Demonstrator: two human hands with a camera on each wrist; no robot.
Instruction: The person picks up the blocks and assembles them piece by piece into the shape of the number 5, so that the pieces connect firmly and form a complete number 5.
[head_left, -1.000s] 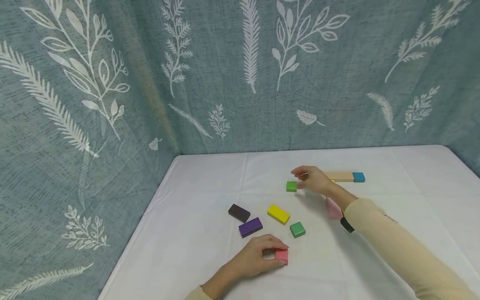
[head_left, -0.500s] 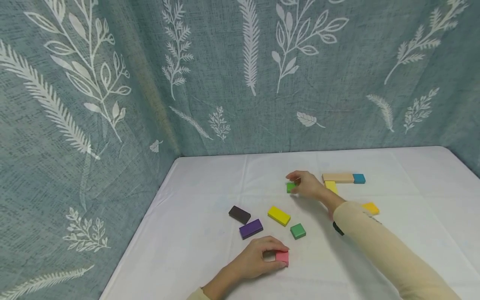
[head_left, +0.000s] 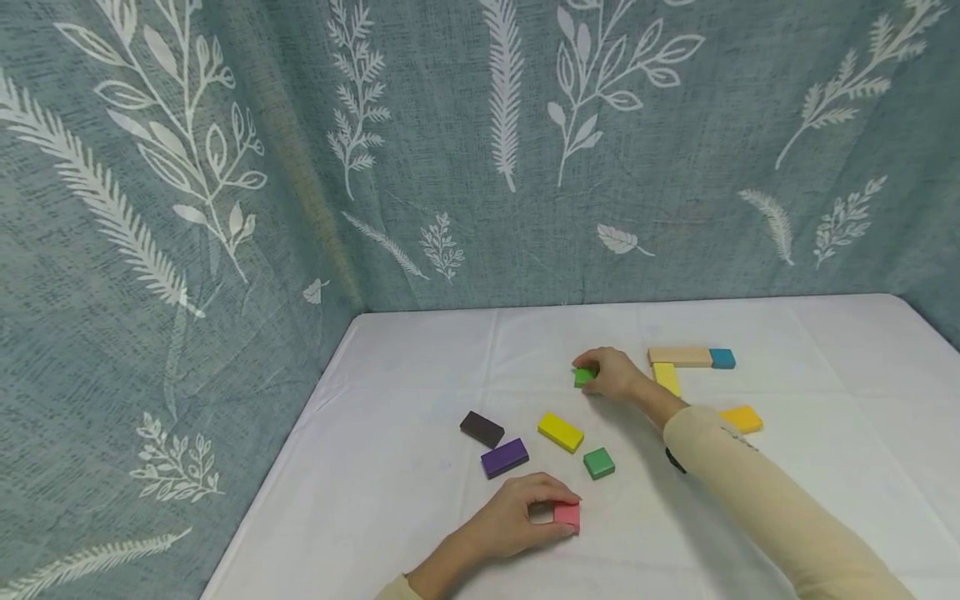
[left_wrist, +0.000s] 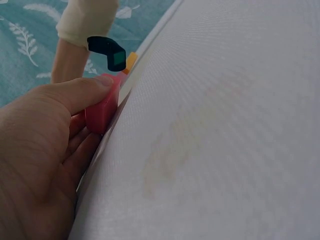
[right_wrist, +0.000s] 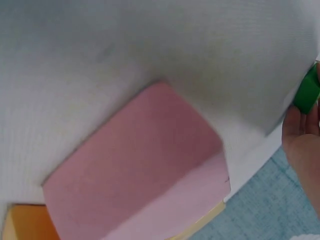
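Note:
Near the front of the white-covered table, my left hand (head_left: 517, 517) pinches a small pinkish-red block (head_left: 567, 517) between thumb and fingers. The left wrist view shows the thumb on top of that red block (left_wrist: 102, 110). Farther back, my right hand (head_left: 615, 377) pinches a small bright green block (head_left: 583, 378) on the table; its fingers partly cover it. At the right wrist view's edge this green block (right_wrist: 307, 91) sits against the fingers. Between the hands lie a darker green block (head_left: 599, 463) and a yellow block (head_left: 561, 432).
Purple (head_left: 505, 458) and dark brown (head_left: 482, 429) blocks lie left of the yellow one. A wooden block (head_left: 681, 357) touches blue (head_left: 723, 358) and pale yellow (head_left: 666, 377) blocks. An orange block (head_left: 742, 419) and a pink block (right_wrist: 145, 170) lie by the right forearm. Curtains (head_left: 465, 150) hang behind.
My right hand has come slightly left and down, and its thumb and fingers have closed on the bright green block. The left hand keeps its hold on the red block.

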